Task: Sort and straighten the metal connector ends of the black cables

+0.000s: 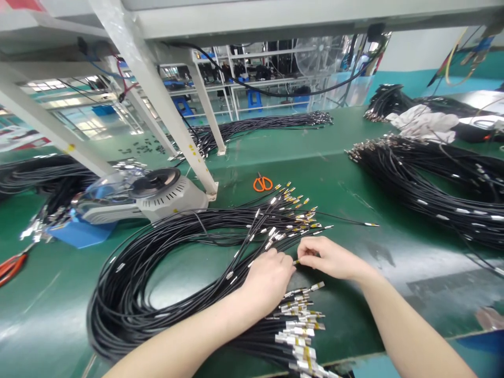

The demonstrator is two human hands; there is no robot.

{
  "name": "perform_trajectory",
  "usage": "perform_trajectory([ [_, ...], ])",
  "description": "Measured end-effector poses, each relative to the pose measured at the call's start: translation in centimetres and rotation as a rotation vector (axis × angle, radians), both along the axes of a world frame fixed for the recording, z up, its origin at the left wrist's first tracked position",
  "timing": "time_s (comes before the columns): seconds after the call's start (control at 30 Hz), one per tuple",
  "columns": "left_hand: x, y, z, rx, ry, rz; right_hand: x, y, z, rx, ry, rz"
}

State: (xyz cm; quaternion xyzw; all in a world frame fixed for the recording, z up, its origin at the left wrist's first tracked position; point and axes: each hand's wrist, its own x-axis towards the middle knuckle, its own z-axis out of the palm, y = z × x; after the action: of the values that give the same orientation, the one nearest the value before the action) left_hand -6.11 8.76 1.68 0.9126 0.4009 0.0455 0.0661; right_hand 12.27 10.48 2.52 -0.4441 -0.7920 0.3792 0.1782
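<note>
A large loop of thin black cables [114, 310] lies on the green table in front of me. My left hand [270, 281] is closed over a cable at the loop's inner side, its fingertips partly hidden. Just to its right, my right hand [325, 257] pinches at the same cable's end [296, 262], where a short yellow band shows between the hands. Beyond my hands, upper cable ends with yellow bands and white labels [273, 231] fan out. Nearer me, below the hands, lies a thick row of white-labelled ends [301, 336].
Orange-handled scissors [262, 184] lie behind the loop. A grey, round-topped machine [169, 197] stands at left by white frame posts [192, 152], near a blue box [82, 231]. Another cable coil [425, 199] and a white cloth [425, 123] lie right. Red-handled scissors [13, 266] are far left.
</note>
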Motion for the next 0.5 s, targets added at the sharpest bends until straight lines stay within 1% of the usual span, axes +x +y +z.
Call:
perform_trajectory([
  [0.07, 0.0, 0.22, -0.24, -0.104, -0.038, 0.041, 0.06, -0.01, 0.25, -0.008, 0.006, 0.006],
  [0.2, -0.19, 0.64, -0.24, -0.245, -0.169, 0.113, 0.11, 0.06, 0.29, 0.078, -0.025, 0.114],
  [0.3, -0.1, 0.77, -0.32, -0.341, -0.249, 0.099, 0.2, 0.17, 0.01, 0.11, -0.035, 0.167],
  [0.4, 0.03, 0.76, -0.67, -0.437, -0.344, 0.076, 0.2, 0.25, -0.19, 0.084, -0.033, 0.219],
  [0.5, 0.09, 0.64, -1.08, -0.464, -0.408, 0.086, 0.0, 0.24, -0.23, 0.08, -0.04, 0.239],
])
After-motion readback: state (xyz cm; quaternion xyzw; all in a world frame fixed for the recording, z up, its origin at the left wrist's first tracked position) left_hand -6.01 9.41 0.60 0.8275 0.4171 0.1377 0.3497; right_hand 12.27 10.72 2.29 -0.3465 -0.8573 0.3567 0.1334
